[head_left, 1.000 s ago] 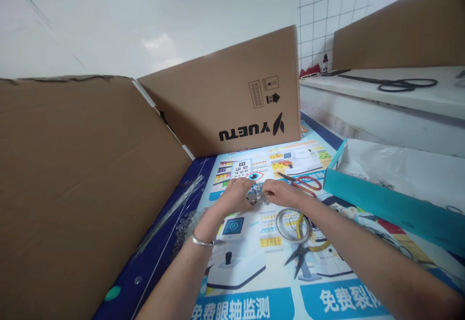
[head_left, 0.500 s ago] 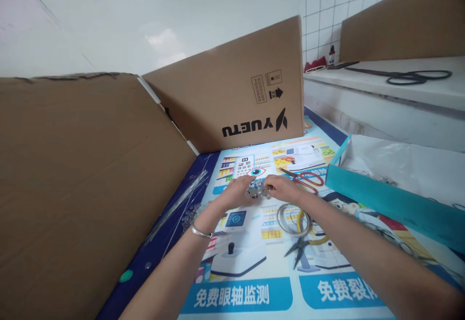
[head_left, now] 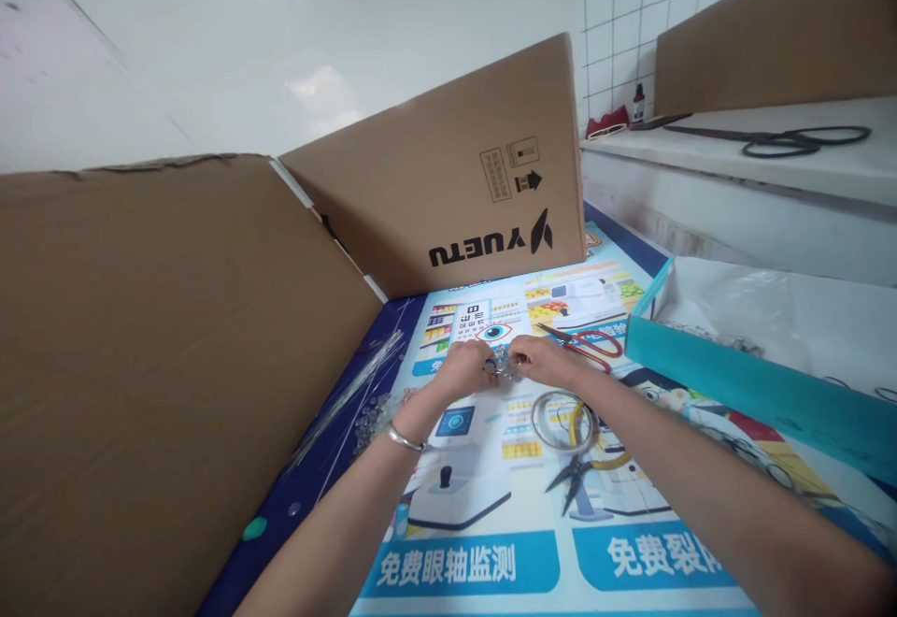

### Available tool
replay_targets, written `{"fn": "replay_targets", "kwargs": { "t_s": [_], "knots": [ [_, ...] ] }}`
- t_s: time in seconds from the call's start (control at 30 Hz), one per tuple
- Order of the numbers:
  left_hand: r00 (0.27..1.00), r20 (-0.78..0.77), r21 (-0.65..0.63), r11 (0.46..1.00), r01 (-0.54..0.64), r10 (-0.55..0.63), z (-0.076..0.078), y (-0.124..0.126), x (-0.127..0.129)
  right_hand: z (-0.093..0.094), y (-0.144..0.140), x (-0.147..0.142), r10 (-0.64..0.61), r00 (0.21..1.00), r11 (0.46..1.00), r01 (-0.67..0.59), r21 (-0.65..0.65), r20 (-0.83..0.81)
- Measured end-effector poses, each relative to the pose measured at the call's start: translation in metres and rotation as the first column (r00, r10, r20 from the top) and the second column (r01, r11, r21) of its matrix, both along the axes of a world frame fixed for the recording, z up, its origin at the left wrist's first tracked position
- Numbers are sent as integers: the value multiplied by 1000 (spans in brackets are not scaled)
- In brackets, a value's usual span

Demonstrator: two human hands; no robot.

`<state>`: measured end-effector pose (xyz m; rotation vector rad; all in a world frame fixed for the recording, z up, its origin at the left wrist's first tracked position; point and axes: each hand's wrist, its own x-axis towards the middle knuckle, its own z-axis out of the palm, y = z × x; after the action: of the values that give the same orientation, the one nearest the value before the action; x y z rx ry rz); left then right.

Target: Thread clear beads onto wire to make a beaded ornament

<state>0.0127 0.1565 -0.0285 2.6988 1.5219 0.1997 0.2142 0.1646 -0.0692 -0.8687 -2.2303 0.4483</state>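
Note:
A small cluster of clear beads [head_left: 502, 364] sits between my two hands, low over the printed sheet [head_left: 483, 430]. My left hand [head_left: 463, 367] is closed on its left side, and my right hand [head_left: 539, 359] pinches its right side. Fine detail of the cluster is partly hidden by my fingers. Red-handled scissors [head_left: 592, 346] lie just beyond my right hand. Nearer me are a coil of silvery wire [head_left: 538, 430] and yellow-handled pliers [head_left: 576, 479], the coil overlapping the handles. Loose clear beads [head_left: 375, 419] are heaped left of my left forearm.
Cardboard panels [head_left: 448, 196] stand along the left and back. A teal-sided box [head_left: 735, 383] with clear pieces and plastic film is at right. Large dark scissors [head_left: 785, 138] rest on the white ledge [head_left: 827, 164]. Thin clear strands [head_left: 350, 393] lie at left.
My left hand has turned slightly around the bead cluster, its wrist shifting right. My right hand stays nearly in place. The camera view has tilted a little.

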Motion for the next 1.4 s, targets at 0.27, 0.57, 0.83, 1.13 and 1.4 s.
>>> {"fn": "replay_targets", "kwargs": {
  "t_s": [0.27,0.57,0.83,1.13,1.4],
  "knots": [
    [981,-193,-60,998,5,-16,6,11,8,-4,0,-2,-26,1000,1000,27,-15,8],
    [929,-369,-112,994,-4,-38,8,22,18,-8,0,-3,-49,999,998,48,-31,-3],
    [920,-387,-67,997,35,-58,2,18,10,-9,0,-4,-36,999,999,35,-41,-24],
    [986,-138,-114,991,74,-89,-2,24,6,-10,-1,-3,-27,998,998,24,-53,-57],
    [936,343,-103,987,124,-82,14,10,-30,-9,0,-3,-45,995,996,38,-77,-90]
  ]
}}
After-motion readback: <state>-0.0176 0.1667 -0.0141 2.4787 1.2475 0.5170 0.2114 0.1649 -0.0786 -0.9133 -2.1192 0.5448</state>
